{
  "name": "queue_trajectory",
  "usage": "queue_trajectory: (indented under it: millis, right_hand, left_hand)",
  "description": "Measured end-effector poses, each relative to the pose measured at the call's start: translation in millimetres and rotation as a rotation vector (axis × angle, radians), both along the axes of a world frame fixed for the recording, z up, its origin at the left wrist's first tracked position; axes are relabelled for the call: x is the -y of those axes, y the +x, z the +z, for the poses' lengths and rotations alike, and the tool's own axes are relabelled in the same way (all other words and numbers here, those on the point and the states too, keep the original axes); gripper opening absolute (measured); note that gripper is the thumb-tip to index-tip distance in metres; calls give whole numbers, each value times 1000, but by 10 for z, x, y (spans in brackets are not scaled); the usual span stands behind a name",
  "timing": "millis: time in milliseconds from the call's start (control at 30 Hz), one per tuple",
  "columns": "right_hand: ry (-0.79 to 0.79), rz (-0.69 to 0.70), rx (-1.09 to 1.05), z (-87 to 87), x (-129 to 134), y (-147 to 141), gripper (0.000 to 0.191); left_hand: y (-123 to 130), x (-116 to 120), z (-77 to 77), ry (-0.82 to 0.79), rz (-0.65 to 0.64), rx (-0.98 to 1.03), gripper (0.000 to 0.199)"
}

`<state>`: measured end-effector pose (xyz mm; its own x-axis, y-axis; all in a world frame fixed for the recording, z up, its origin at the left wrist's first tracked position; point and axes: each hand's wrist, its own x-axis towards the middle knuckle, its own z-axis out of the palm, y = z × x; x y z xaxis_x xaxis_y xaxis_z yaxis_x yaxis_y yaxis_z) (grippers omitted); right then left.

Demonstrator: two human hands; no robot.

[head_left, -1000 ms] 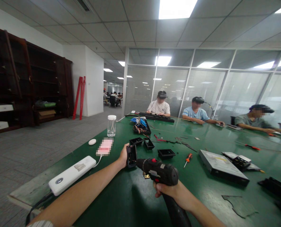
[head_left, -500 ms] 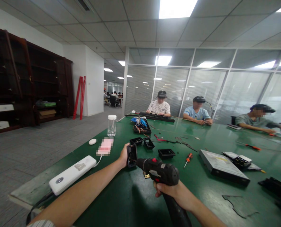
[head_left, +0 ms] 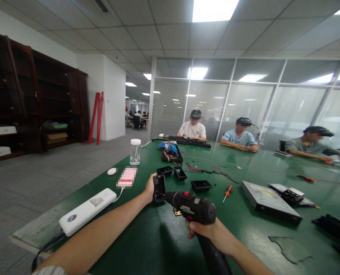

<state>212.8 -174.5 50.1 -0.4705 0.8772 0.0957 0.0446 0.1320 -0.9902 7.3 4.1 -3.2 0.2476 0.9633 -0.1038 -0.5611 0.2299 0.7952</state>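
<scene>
My left hand [head_left: 150, 188] grips a small black plastic housing [head_left: 159, 187] by its left side, tilted up above the green table with its hollow side toward the drill. My right hand [head_left: 202, 229] is wrapped round the handle of a black and red cordless drill [head_left: 194, 206]. The drill's tip points left into the housing; whether it touches a screw there cannot be made out. Below the drill's front lies a small brass-coloured piece [head_left: 178, 212]. Similar black housings [head_left: 201, 186] lie on the table just beyond my hands.
An orange screwdriver [head_left: 228, 193] and a flat metal-cased device [head_left: 269, 202] lie to the right. Leftward are a white power bank [head_left: 88, 212], a phone [head_left: 126, 177] and a clear jar [head_left: 135, 152]. Wires fill a black tray [head_left: 177, 157]. Three people sit across the table [head_left: 124, 244].
My hands, the drill and the housing hold almost the same position. Across the table, the person in light blue has shifted their head and hands slightly.
</scene>
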Motion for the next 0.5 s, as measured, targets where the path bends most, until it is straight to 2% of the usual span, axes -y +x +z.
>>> queue_trajectory:
  millis: [267, 500]
  right_hand:
    - [1, 0, -1, -45, -17, 16, 36]
    - [4, -2, -28, 1, 2, -8, 38]
  left_hand:
    - [-1, 21, 15, -22, 1, -15, 42]
    - [1, 35, 32, -2, 5, 11, 40]
